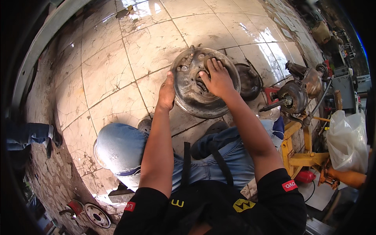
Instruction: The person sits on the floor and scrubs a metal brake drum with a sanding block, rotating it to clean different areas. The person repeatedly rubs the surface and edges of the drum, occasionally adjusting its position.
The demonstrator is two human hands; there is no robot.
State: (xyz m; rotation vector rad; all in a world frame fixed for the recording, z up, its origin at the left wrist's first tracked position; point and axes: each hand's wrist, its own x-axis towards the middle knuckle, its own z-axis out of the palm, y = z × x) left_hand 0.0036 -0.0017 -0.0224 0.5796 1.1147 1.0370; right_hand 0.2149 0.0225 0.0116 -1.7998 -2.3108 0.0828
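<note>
Worn steel wheel rim (190,92) in front of the person, face up, above the pale tiled floor (109,74); cannot tell whether it lies flat or is propped. Metal scuffed, dark with grime around the centre.

Left hand (167,94) at the rim's left edge, thumb straight and pointing away from the body, palm side against the metal. Its other fingers are mostly hidden, so cannot tell how far they curl or whether they grip.

Right hand (217,80) reaches over the rim's face, palm down, fingers stretched out and thumb spread wide toward the centre hole. Fingertips rest over a brownish round piece (206,62) at the far side of the face; no grasp closed around it that I can see. Small roundish metal pieces (184,65) sit at the rim's far left.

Just beside the rim, to the right, a dark round metal pan (249,83), partly covered by it. Farther right, a greasy axle-and-hub assembly (294,98) near a yellow metal stand (305,158); beyond, a clear plastic bag (346,137). Lower left, well apart, a second, smaller wheel rim (97,215) near a red tin (75,206). Far left, another person's dark trouser leg (29,134).
</note>
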